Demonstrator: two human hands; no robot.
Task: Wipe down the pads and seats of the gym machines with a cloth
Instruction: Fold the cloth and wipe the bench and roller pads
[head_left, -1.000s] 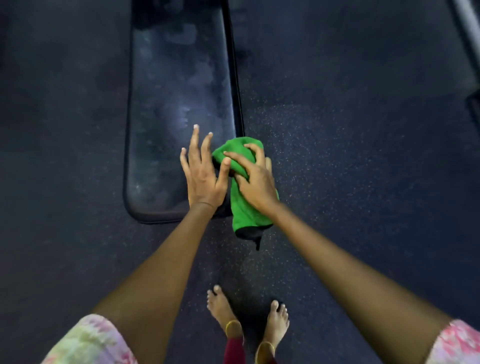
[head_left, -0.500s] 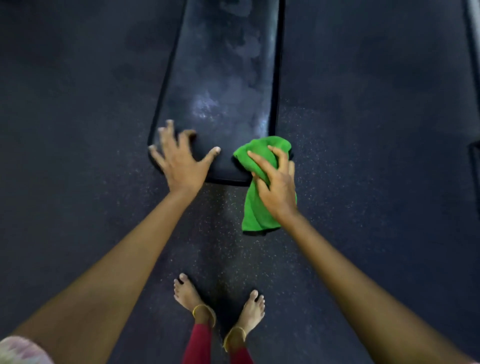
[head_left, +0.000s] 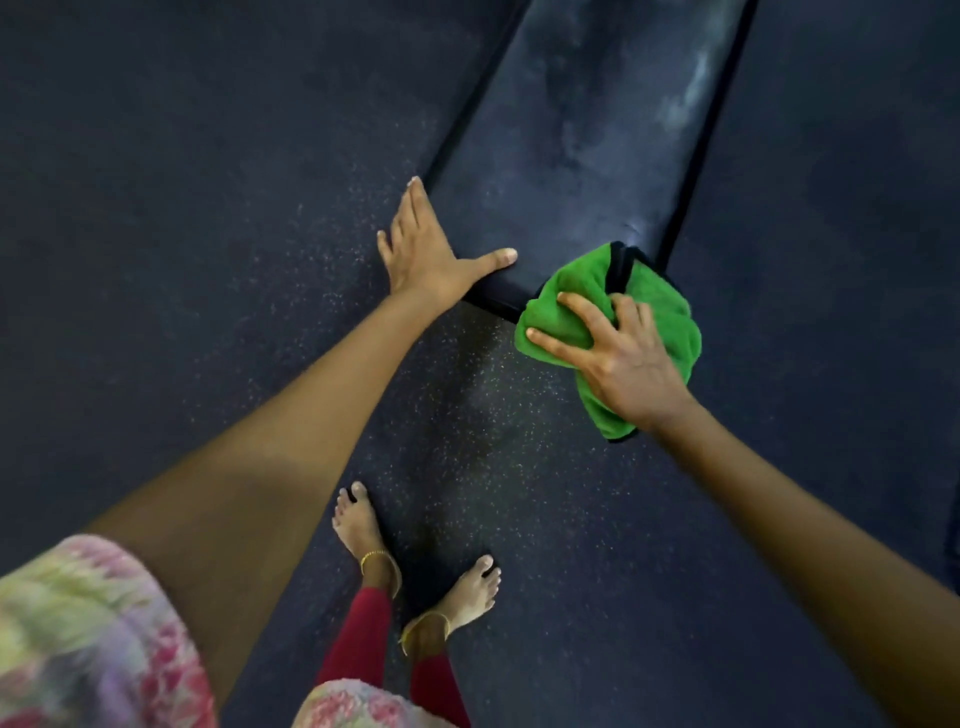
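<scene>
The speckled dark floor fills most of the view, and the long black bench pad now runs at a slant toward the upper right, where half a second ago it stood nearly straight up the frame. The left hand has slid off the pad's near end to its near left corner: fingers straight along the left edge, thumb stretched across the near edge, flat and gripping nothing. The right hand has moved too, and the green cloth with it, from the near edge over to the pad's near right corner. There the cloth sits bunched, its upper part on the pad, its lower part hanging off below the edge. The fingers are spread and curled over the top of it, digging into the folds, with cloth showing past the fingertips on the left and under the palm. Down at the bottom, two bare feet with thin gold anklets stand on the floor.
</scene>
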